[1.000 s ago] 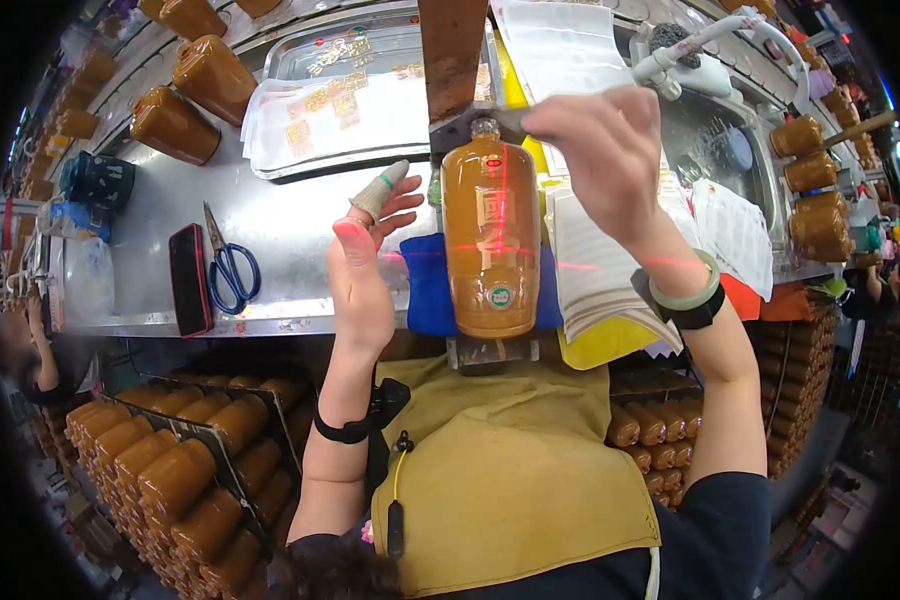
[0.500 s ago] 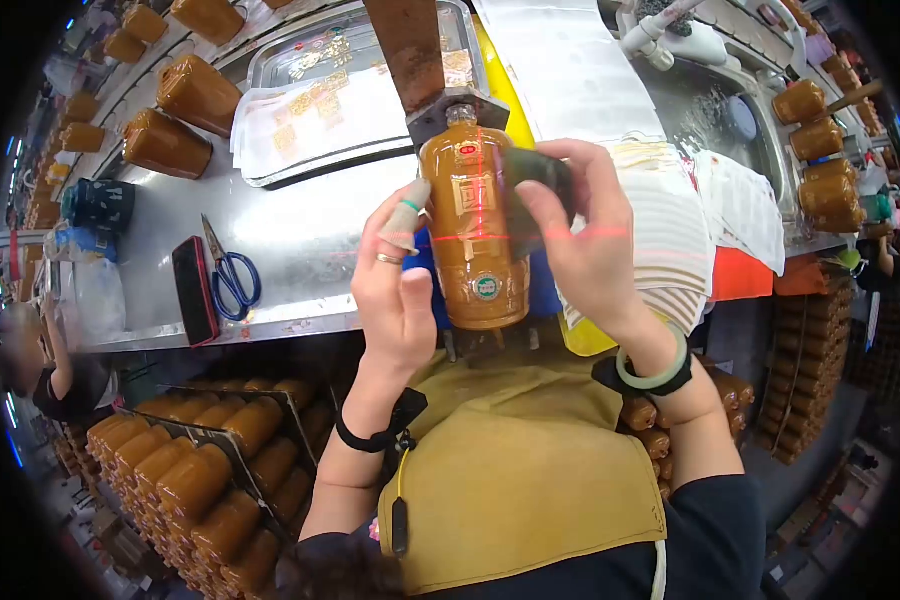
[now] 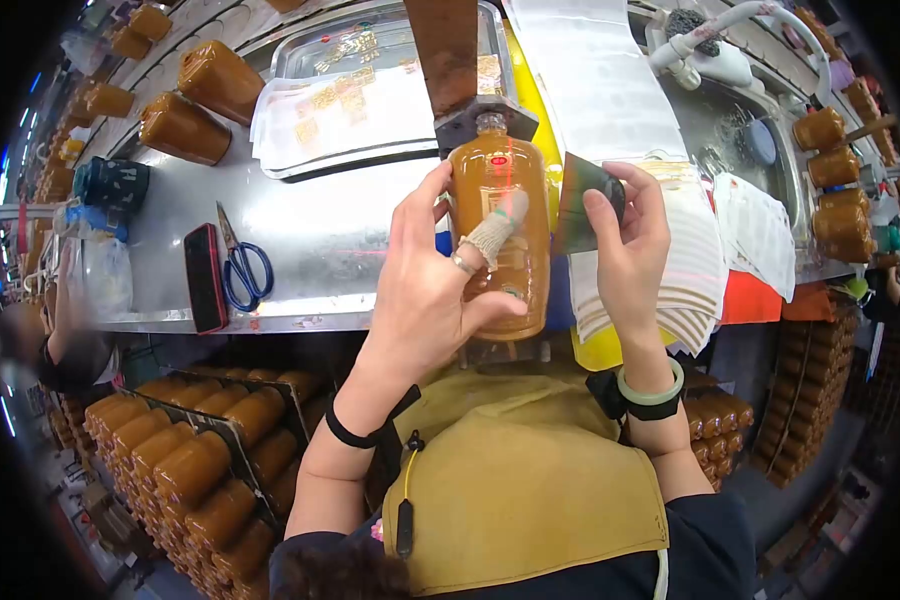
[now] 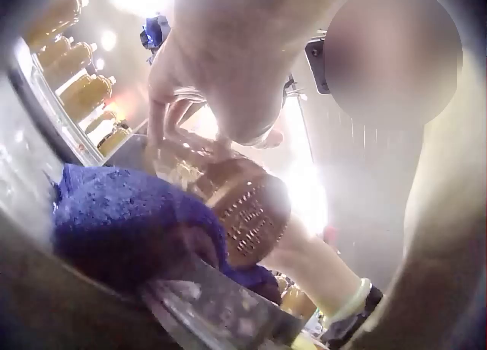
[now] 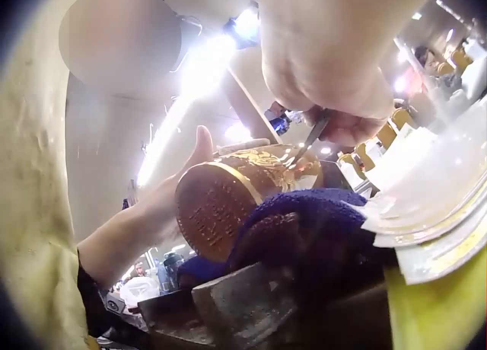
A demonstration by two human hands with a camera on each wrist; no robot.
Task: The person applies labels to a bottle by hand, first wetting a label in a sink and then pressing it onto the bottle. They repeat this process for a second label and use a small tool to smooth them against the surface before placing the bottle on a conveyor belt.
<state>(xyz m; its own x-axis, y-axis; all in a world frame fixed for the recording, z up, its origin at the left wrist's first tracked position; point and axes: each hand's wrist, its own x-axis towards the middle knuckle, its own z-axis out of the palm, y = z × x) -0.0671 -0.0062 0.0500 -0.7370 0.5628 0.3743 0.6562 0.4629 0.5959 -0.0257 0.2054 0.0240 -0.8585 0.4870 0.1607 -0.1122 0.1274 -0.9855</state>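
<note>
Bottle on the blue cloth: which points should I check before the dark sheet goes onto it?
1. The bottle lies on the blue cloth, neck at the metal holder: ok.
2. The left hand grips the bottle: ok.
3. The right hand pinches the dark sheet: ok.
4. Front of the bottle free: not ok, the left hand lies across it.
5. Dark sheet touching the bottle: cannot tell.

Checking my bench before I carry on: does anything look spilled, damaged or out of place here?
Nothing spilled or broken. Two things stand out: the left hand gripping the bottle has one finger wrapped in mesh, and the phone lies right at the front edge of the table.
</note>
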